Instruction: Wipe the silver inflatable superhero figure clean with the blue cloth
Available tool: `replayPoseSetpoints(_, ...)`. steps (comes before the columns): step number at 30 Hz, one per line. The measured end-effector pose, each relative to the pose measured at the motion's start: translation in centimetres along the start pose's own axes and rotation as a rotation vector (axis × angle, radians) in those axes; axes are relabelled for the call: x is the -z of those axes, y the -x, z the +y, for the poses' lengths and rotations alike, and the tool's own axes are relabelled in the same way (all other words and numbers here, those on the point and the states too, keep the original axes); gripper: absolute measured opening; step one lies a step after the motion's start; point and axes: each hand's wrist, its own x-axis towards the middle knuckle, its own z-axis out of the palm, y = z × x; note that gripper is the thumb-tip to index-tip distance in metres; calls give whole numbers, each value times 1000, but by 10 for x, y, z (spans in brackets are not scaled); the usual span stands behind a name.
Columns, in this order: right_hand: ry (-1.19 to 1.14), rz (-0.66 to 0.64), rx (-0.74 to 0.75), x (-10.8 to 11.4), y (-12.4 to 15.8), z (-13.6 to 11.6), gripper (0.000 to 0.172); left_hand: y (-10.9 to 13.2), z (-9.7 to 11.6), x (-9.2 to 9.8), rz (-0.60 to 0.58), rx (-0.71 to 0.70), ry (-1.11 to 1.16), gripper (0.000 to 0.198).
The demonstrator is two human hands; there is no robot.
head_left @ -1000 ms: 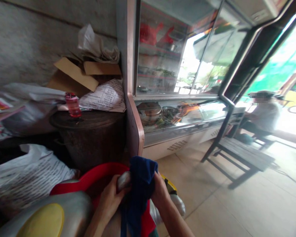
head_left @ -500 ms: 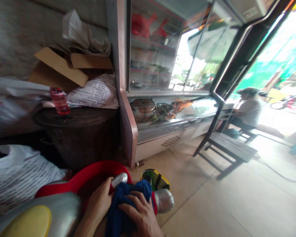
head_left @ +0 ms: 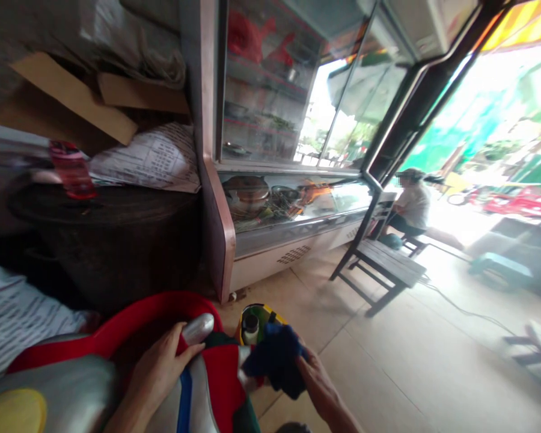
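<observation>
At six o'clock, a blue cloth is being pinched by the right hand, just beside a silver-and-red object. At seven o'clock, a rounded silver end is being clasped between the thumb and fingers of the left hand, while a red tub is being partly hidden.

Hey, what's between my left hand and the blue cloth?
In the head view, a silver-and-red object fills the stretch between your left hand and the blue cloth.
</observation>
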Motion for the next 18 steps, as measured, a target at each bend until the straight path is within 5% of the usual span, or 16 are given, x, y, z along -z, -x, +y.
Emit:
replayPoseSetpoints(2,12,-35,28,-17,5,15,40,2,4,2,12,-11,8,52)
replayPoseSetpoints(6,217,118,100,-33,4,21,46,6,9,6,25,-25,24,48)
replayPoseSetpoints(12,330,169,182,16,8,-42,42,5,7,7,43,-47,-5,44)
replayPoseSetpoints(15,389,-39,305,31,38,-73,39,6,9,7,45,-43,-14,45)
replayPoseSetpoints(18,552,-386,446,7,79,-63,40,8,13,6,48,-70,-9,42)
